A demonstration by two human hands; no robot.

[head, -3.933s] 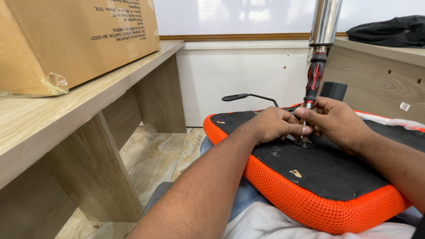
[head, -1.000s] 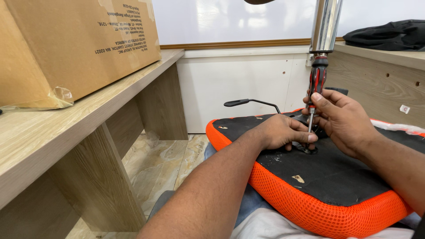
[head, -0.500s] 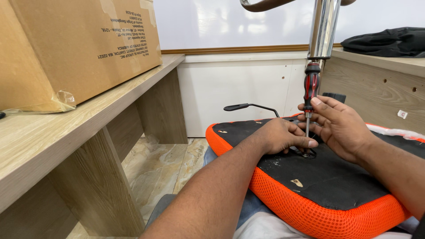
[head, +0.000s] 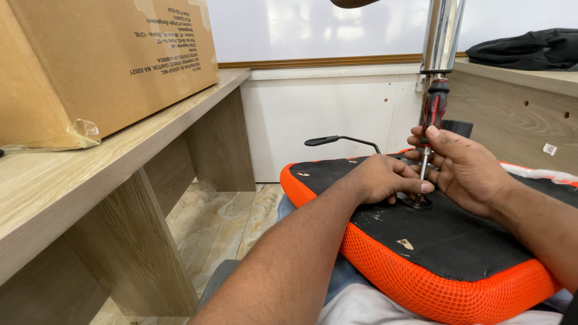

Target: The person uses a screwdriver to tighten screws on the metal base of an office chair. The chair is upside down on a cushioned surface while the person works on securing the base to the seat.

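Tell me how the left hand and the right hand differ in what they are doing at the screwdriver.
The right hand wraps the upright screwdriver high on its shaft, just under the red and black handle; the left hand sits low, fingertips pinching the shaft near the tip. The left hand lies knuckles up on the black seat underside; the right hand stands more on edge. Both hands are on the same screwdriver.

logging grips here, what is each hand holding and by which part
Right hand holds the screwdriver by its metal shaft and lower handle. Left hand fingers pinch the shaft near its tip.
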